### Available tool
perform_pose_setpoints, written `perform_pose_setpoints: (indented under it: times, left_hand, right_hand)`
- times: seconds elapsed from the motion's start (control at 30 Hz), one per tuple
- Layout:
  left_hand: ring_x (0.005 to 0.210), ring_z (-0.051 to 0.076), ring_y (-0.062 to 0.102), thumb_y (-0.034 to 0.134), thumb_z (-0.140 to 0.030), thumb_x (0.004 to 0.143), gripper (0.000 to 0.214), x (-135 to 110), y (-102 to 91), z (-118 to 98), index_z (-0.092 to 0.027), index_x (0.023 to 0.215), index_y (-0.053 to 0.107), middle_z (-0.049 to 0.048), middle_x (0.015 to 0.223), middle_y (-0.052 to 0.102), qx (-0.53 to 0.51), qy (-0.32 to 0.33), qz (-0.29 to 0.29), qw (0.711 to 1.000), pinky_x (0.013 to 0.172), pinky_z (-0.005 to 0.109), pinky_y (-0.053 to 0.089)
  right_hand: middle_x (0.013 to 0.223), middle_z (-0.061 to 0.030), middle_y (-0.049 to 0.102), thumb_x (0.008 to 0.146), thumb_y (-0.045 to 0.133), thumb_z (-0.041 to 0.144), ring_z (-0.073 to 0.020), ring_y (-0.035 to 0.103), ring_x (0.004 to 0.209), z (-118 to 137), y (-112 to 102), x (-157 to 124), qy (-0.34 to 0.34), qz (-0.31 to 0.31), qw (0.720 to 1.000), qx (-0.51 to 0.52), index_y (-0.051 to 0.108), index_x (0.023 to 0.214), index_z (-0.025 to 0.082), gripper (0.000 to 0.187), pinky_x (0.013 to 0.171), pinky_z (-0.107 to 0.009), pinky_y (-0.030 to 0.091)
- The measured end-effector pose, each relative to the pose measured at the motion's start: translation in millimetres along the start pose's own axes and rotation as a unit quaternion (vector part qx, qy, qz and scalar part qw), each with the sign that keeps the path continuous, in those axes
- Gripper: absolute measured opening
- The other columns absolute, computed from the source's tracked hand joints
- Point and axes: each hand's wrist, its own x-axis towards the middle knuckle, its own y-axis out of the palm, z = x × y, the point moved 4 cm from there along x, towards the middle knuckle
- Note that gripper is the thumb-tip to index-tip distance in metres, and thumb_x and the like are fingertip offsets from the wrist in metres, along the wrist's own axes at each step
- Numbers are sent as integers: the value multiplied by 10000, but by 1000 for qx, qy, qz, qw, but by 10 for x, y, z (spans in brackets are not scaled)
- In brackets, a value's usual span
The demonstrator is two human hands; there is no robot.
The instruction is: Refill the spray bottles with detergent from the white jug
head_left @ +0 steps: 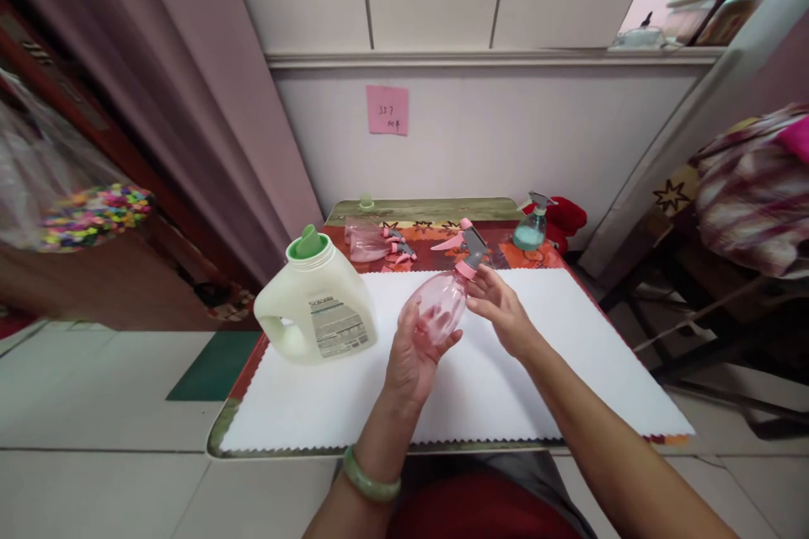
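Note:
A clear pink spray bottle (435, 307) with a grey and pink trigger head (473, 248) is tilted above the white mat, its head toward the upper right. My left hand (414, 354) cups its rounded body from below, the fingers partly visible through the plastic. At the neck, just under the pink collar, the thumb and fingers of my right hand (502, 312) close around the bottle. To the left stands a large whitish jug (313, 299) with a green spout (309, 244) in its uncapped mouth and a printed label on its side.
Behind the mat (537, 370), more pink spray bottles (370, 246) lie on the red patterned tablecloth. A spray bottle with teal liquid (531, 232) stands back right, beside a red object (565, 221). A green cap (366, 204) sits by the wall, below a pink note (388, 110).

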Motion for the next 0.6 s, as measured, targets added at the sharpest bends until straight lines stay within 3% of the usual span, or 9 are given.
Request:
perform_pose_setpoints:
  times: [0.13, 0.2, 0.27, 0.33, 0.4, 0.43, 0.5, 0.53, 0.6]
  left_hand:
    - [1174, 334, 615, 774, -563, 777, 676, -47, 17, 109, -243, 1308, 505, 153, 1327, 569, 149, 85, 20, 985, 793, 473, 626]
    - [1277, 366, 559, 850, -565, 692, 900, -75, -7, 87, -258, 1417, 414, 181, 1401, 518, 261, 199, 37, 944, 938, 541, 571]
    - [1410, 407, 439, 931, -489, 602, 1000, -136, -17, 5, -264, 1433, 421, 201, 1480, 455, 395, 356, 55, 845, 1097, 615, 435]
    - [1472, 402, 368, 898, -364, 690, 735, -204, -3, -54, -294, 1332, 548, 167, 1501, 463, 516, 476, 88, 706, 1176, 664, 293]
    - [1463, 367, 405, 745, -239, 846, 406, -233, 11, -76, -335, 1227, 642, 122, 1446, 540, 594, 518, 130, 602, 1189, 667, 261]
    - [1451, 351, 429, 681, -195, 884, 368, -237, 19, -85, -352, 1217, 662, 110, 1423, 567, 615, 521, 145, 574, 1187, 649, 280]
    - [1424, 352, 463, 681, -206, 880, 397, -239, 45, -118, -348, 1250, 666, 121, 1411, 584, 623, 515, 150, 569, 1172, 607, 330]
    - [1402, 363, 481, 732, -249, 845, 434, -240, 62, -140, -327, 1266, 662, 137, 1406, 587, 611, 507, 143, 591, 1162, 592, 351]
    - [1321, 377, 543, 855, -351, 718, 612, -225, 85, -180, -278, 1287, 643, 158, 1367, 609, 556, 464, 118, 680, 1121, 558, 408]
  right_hand:
    - [1077, -68, 787, 714, 852, 521, -252, 737, 1023, -121, 230, -28, 57, -122, 981, 140, 687, 968, 237, 416, 938, -383, 571]
    - [848, -41, 791, 720, 843, 563, -223, 752, 841, -169, 212, 28, 106, -199, 955, 194, 655, 798, 238, 383, 814, -352, 601]
    - [738, -25, 771, 722, 840, 577, -210, 742, 739, -207, 172, 72, 134, -228, 938, 226, 597, 696, 247, 411, 721, -339, 606]
    - [720, -22, 770, 721, 842, 584, -210, 742, 712, -226, 138, 85, 141, -221, 937, 231, 564, 661, 253, 437, 683, -339, 605]
    - [727, -25, 774, 721, 837, 601, -217, 747, 722, -228, 126, 64, 145, -203, 943, 221, 550, 651, 256, 454, 681, -345, 605]
    - [735, -28, 778, 723, 830, 612, -220, 750, 734, -221, 126, 45, 149, -194, 945, 217, 541, 645, 256, 465, 688, -346, 604]
    - [765, -38, 789, 734, 809, 634, -218, 747, 750, -182, 129, 5, 152, -177, 950, 206, 517, 635, 252, 491, 701, -339, 597]
    - [787, -44, 796, 743, 795, 645, -216, 742, 748, -148, 127, -12, 148, -167, 955, 195, 504, 633, 249, 504, 701, -335, 592]
    - [840, -54, 808, 764, 764, 664, -213, 729, 740, -61, 114, -35, 133, -136, 968, 162, 490, 636, 241, 520, 699, -336, 584]
